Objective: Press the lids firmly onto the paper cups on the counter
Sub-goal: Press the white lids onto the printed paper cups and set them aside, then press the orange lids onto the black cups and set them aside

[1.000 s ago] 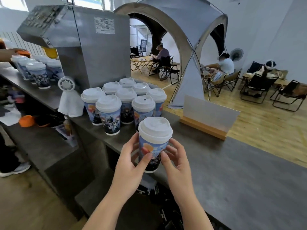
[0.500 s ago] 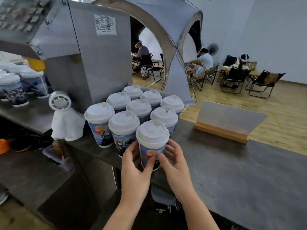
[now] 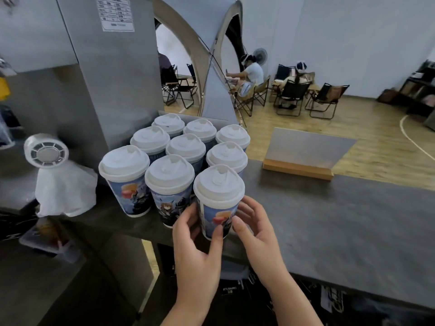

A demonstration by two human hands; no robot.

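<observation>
Nine printed paper cups [image 3: 217, 217] with white lids [image 3: 219, 184] all on, standing upright, packed tight in a cluster near the counter's [image 3: 329, 220] front-left edge.

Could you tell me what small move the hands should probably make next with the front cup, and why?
Probably let go. The front cup seems to stand on the counter beside the other cups, lid on, with the left hand and right hand around it.

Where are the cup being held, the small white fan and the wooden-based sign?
held cup [image 3: 217, 214]: head view, printed side wall.
small white fan [image 3: 46, 153]: head view, grille hub.
wooden-based sign [image 3: 297, 170]: head view, wood base.
</observation>
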